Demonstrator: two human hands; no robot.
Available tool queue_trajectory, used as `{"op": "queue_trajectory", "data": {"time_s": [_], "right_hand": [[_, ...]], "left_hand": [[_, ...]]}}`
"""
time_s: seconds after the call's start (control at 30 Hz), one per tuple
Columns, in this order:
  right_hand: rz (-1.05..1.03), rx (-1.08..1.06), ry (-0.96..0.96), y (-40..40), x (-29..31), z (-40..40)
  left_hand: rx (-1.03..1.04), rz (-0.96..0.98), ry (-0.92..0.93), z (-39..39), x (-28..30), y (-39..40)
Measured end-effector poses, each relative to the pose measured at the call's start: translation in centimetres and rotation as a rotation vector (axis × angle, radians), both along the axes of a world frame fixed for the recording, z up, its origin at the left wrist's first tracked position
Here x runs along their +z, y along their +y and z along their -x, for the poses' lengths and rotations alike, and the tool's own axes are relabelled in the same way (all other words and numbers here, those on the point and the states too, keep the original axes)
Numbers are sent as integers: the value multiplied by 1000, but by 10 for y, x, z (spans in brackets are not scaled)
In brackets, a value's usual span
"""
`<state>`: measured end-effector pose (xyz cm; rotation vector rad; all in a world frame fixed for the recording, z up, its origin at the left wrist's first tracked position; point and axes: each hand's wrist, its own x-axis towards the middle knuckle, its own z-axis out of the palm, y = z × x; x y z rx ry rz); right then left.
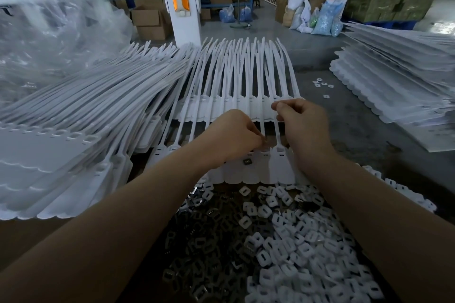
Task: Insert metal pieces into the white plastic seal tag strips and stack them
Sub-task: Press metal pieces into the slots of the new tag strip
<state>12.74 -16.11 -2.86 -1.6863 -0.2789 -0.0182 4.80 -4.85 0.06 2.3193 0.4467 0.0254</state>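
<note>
A sheet of joined white seal tag strips lies across the work surface in front of me, tails pointing away. My left hand pinches a small metal piece at a tag head near the sheet's middle. Just right of it, my right hand is closed with its fingertips pinched; what they hold is too small to tell. One dark metal piece rests loose on the sheet. Dark metal pieces and white plastic caps are heaped below my forearms.
A fanned stack of tag sheets fills the left, another sheet lies behind my hands, and a flat stack stands on the right. Clear plastic bags are far left. A few caps lie on the grey surface.
</note>
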Motion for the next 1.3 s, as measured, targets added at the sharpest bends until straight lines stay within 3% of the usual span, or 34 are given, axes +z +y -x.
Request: {"op": "queue_trajectory", "data": {"time_s": [0.37, 0.93, 1.0, 1.13, 1.3], "right_hand": [[39, -3, -29, -1, -1, 0], [-7, -5, -4, -1, 0, 2], [-7, -1, 1, -2, 1, 2], [-21, -14, 25, -3, 2, 2], [-26, -22, 41, -4, 3, 3]], "left_hand": [[-32, -158, 27, 0, 1, -3], [-201, -495, -180, 14, -1, -1], [-247, -485, -176, 14, -2, 3], [-290, -289, -168, 16, 10, 18], [-367, -272, -45, 28, 31, 41]]}}
